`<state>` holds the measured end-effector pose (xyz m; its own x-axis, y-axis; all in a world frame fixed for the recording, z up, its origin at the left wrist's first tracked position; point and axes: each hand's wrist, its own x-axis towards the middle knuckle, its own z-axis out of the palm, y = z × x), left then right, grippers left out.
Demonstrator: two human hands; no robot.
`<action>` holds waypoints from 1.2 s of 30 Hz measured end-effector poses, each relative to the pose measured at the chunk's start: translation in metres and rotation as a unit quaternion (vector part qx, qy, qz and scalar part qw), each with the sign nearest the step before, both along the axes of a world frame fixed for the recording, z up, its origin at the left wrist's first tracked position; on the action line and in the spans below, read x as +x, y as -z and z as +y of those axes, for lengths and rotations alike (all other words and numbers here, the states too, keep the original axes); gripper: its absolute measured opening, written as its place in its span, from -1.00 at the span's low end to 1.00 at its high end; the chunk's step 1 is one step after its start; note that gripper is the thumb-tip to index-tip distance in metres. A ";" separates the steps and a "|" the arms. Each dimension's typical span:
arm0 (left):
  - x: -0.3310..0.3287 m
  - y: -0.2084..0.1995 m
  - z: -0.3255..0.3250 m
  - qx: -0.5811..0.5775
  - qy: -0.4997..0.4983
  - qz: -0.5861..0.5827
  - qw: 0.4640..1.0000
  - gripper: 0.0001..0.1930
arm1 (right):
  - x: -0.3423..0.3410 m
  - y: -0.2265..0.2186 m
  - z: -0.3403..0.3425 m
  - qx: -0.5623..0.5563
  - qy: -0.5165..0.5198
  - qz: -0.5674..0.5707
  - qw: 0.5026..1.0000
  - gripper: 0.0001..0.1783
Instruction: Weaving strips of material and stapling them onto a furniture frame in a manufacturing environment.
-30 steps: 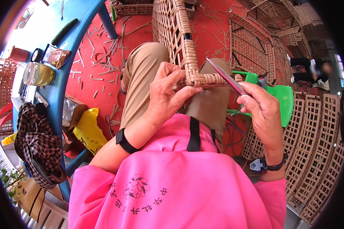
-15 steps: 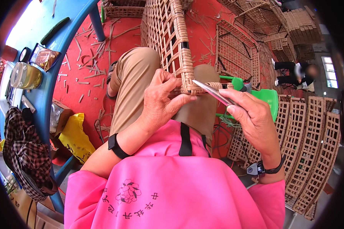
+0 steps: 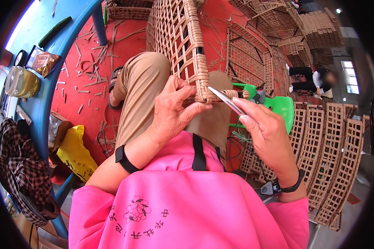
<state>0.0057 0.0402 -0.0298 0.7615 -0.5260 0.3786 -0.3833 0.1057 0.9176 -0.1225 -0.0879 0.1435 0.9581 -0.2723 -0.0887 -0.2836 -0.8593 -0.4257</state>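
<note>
A woven rattan-like basket panel (image 3: 199, 62) with an open lattice and a thick wrapped rim rests by my knees, its corner toward me. My left hand (image 3: 170, 103) pinches that corner between thumb and fingers. In my right hand (image 3: 264, 128) is a tapered, pointed silver metal tool (image 3: 225, 99), its handle end hidden by the fingers. The tool's tip touches, or lies very close to, the wrapped corner, just right of my left fingertips. A short wrapped edge (image 3: 232, 94) runs right from the corner, partly behind the tool.
On the left, a blue table (image 3: 50, 89) holds a jar (image 3: 22, 82), a cucumber (image 3: 55, 31) and checked cloth (image 3: 23, 166). A green plastic stool (image 3: 283, 112) and stacked woven panels (image 3: 332, 162) stand right. Offcuts litter the red floor (image 3: 85, 79). Another person (image 3: 316, 79) sits far right.
The whole view has shifted slightly, with surroundings sliding left. My right hand has tilted a little around the tool; its tip stays at the corner. My left hand keeps its pinch.
</note>
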 end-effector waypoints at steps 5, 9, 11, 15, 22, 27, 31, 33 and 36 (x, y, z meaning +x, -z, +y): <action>0.001 0.000 0.000 -0.011 0.002 0.009 1.000 -0.58 | -0.004 0.012 0.028 -0.126 0.028 0.000 0.992 -0.57; 0.004 0.000 -0.001 -0.010 0.001 -0.020 1.000 -0.58 | -0.007 0.024 0.044 -0.163 0.081 0.011 0.983 -0.57; 0.004 -0.002 -0.002 -0.001 0.009 -0.023 1.000 -0.57 | -0.011 0.036 0.035 -0.164 0.059 -0.033 0.984 -0.57; 0.003 0.002 -0.004 0.008 -0.003 -0.030 1.000 -0.53 | -0.016 0.019 0.029 0.092 0.129 -0.041 0.986 -0.66; -0.002 -0.006 -0.005 0.007 0.034 0.019 0.999 -0.60 | -0.019 0.007 0.019 0.131 0.131 0.002 0.983 -0.58; -0.003 -0.010 -0.006 0.006 0.025 0.027 0.999 -0.60 | -0.012 0.008 0.013 0.112 0.091 -0.010 0.990 -0.59; -0.004 -0.009 -0.007 0.004 0.018 0.022 1.000 -0.60 | -0.010 0.005 0.015 0.093 0.085 -0.003 0.992 -0.61; -0.005 -0.008 -0.007 0.002 0.016 0.024 1.000 -0.60 | -0.007 0.001 0.017 0.088 0.082 0.004 0.993 -0.61; -0.004 -0.008 -0.007 -0.001 0.016 0.025 1.000 -0.60 | -0.005 -0.002 0.017 0.082 0.079 0.014 0.993 -0.60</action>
<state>0.0015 0.0332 -0.0219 0.7625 -0.5499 0.3410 -0.3329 0.1186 0.9355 -0.1274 -0.0711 0.1450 0.9010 -0.3989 -0.1706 -0.4234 -0.7226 -0.5464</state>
